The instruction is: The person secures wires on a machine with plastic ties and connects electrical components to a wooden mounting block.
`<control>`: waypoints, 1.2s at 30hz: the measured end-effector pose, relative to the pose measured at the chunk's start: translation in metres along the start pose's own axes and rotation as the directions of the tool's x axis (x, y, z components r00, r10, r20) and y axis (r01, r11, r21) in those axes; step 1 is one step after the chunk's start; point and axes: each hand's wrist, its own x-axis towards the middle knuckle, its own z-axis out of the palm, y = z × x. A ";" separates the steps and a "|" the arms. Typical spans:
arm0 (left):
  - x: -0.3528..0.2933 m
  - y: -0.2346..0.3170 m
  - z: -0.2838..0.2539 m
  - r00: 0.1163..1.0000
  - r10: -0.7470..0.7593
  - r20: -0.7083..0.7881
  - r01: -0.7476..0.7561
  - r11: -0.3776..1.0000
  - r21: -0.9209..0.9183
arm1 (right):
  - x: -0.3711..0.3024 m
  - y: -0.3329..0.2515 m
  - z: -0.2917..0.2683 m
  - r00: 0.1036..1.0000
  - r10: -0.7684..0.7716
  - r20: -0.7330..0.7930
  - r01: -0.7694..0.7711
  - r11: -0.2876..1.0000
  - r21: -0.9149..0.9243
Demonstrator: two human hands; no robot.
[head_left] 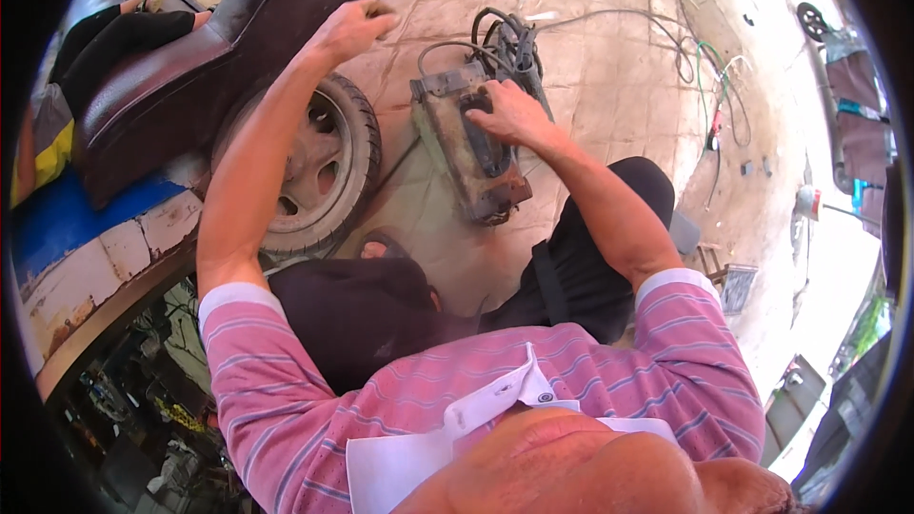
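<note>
Pink striped shirt sleeves frame my view: my right hand (511,112) lies flat on the rusty grey metal machine box (468,150) on the floor, my left hand (354,27), fisted, contents hidden, hovers above the small black-tyred wheel (319,167); loose cables (700,67) could snag.

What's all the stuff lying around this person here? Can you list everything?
Machine box: one, grimy grey-green metal, on the floor ahead.
Cables: a dark bundle, at the box's far end.
Small wheel: one, black tyre with pale hub, left of the box.
Seat: one, dark brown, upper left.
Loose wires: several, green and grey, on the tiled floor to the right.
Left hand: closed around something small, raised beyond the wheel.
Right hand: resting on top of the machine box.
</note>
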 end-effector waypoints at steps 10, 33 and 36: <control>-0.076 -0.134 -0.010 0.973 0.188 -0.136 -0.129 0.924 0.360 | -0.014 -0.012 0.058 0.952 0.067 -0.300 -0.012 0.983 0.182; -0.122 -0.195 0.123 0.917 0.315 -0.243 -0.188 0.881 0.434 | -0.014 -0.049 0.037 0.912 0.220 -0.346 -0.202 0.976 0.087; -0.122 -0.200 0.120 0.913 0.347 -0.216 -0.221 0.863 0.454 | -0.011 -0.049 0.037 0.914 0.213 -0.345 -0.205 0.977 0.059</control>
